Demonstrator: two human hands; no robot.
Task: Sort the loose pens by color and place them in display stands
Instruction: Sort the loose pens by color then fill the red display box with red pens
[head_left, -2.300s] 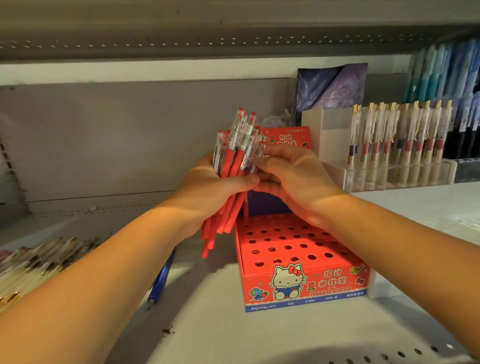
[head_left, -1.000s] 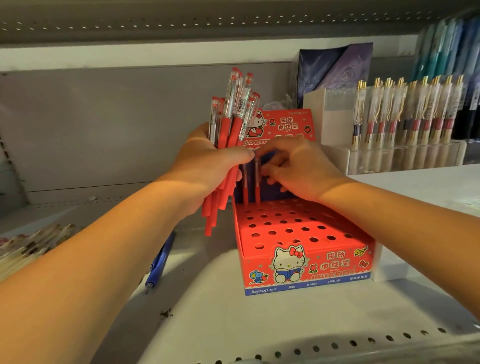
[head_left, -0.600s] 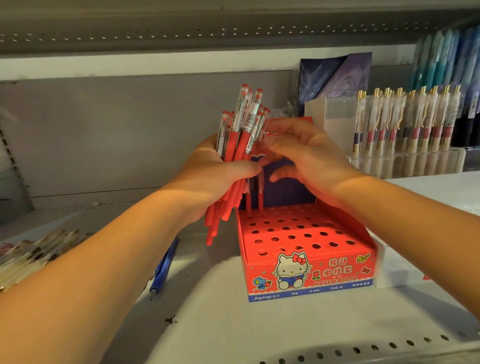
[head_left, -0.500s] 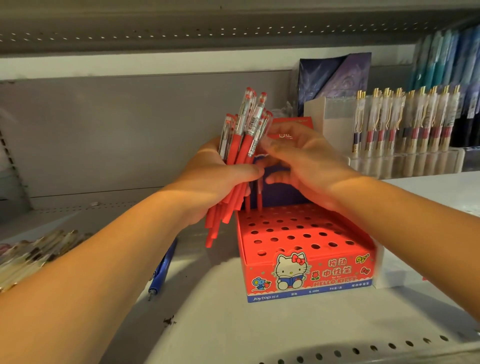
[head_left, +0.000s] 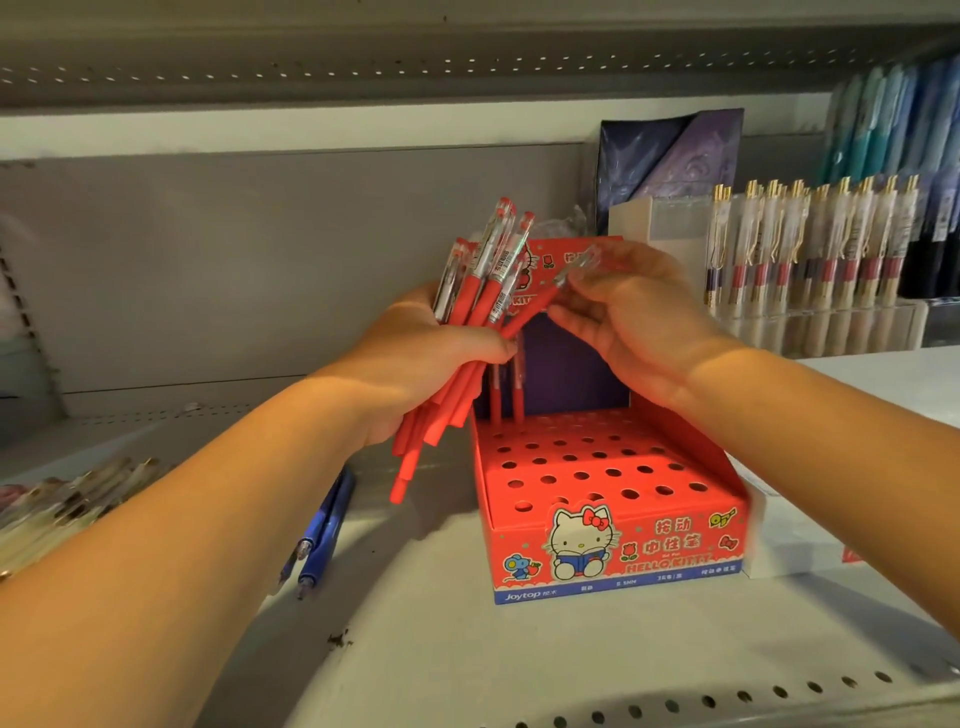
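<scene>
My left hand (head_left: 426, 353) grips a bundle of red pens (head_left: 467, 312) upright, just left of a red cartoon-cat display stand (head_left: 613, 525) with many holes in its top. My right hand (head_left: 639, 322) pinches a single red pen (head_left: 545, 301) that slants out of the bundle, above the stand's back left corner. Two red pens (head_left: 506, 400) stand in holes of the back row, partly hidden behind the bundle.
Two blue pens (head_left: 322, 535) lie on the white shelf (head_left: 467, 649) left of the stand. A pile of loose pale pens (head_left: 67, 504) lies at the far left. A clear stand of gold-capped pens (head_left: 810, 244) stands at the back right, beside teal and dark pens.
My right hand has drawn one red pen sideways out of the bundle and now holds it slanted. My left hand keeps the bundle in about the same place.
</scene>
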